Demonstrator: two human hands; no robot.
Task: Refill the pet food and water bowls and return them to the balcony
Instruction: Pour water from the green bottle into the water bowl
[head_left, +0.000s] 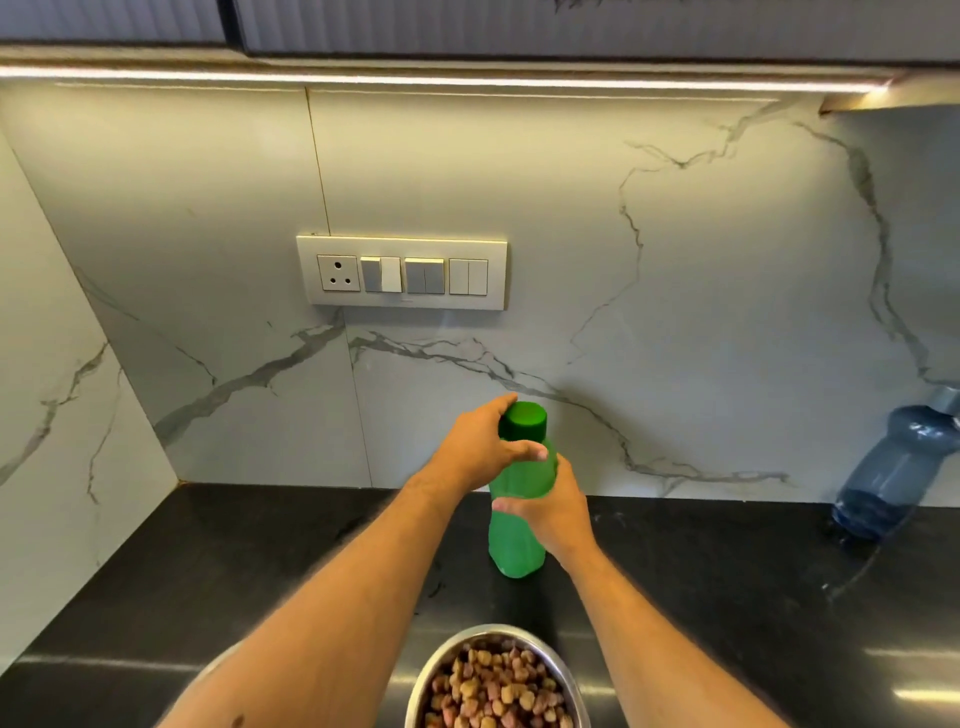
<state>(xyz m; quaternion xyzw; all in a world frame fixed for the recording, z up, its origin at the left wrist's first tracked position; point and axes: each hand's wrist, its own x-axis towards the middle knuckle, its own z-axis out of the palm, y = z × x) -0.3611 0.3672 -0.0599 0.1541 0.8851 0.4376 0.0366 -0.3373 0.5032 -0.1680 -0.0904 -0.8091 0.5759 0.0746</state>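
A green plastic water bottle (511, 545) stands upright on the black countertop (234, 561), its dark green cap (524, 420) on. My left hand (478, 441) is wrapped around the bottle's neck just below the cap. My right hand (550, 506) grips the bottle's body. At the bottom edge, between my forearms, sits a steel bowl (447, 649) filled with brown and pink pet kibble (493, 686). No water bowl is in view.
A blue plastic bottle (893, 467) stands at the right against the marble backsplash. A switch and socket panel (402, 273) is on the wall above. The side wall closes off the counter on the left.
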